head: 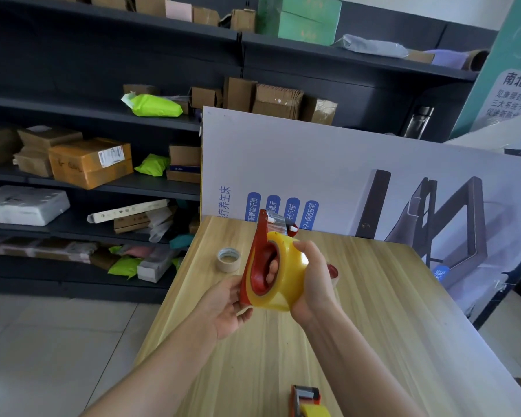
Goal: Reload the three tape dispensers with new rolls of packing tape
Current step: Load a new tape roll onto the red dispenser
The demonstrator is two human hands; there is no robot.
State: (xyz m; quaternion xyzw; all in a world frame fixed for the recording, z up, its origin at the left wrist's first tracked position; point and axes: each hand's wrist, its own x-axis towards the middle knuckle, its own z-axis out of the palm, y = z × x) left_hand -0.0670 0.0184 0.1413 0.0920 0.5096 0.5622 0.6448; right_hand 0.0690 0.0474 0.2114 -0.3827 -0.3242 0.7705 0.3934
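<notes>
Orange plastic marks a second dispenser [306,400] at the bottom edge of the frame, lying on the wooden table [373,311] with a yellow roll in it; only part of it shows. Above it, at mid-frame, both hands hold a red dispenser [260,260] clear of the table. The left hand [223,308] cups the frame from below with its fingers curled under the lower edge. The right hand [310,281] wraps the new yellow tape roll [283,275], and fingertips show through the red hub. The roll appears seated on the hub, so the step in hand is judged to be loading this unit. Clear film [278,221] lies across the white rollers at the top. The next move likely calls for drawing the tape end over the rollers to the blade. Farther up and left, an empty cardboard core [228,259] rests on the table. A red part shows behind the right hand; whether it is the third dispenser cannot be told.
</notes>
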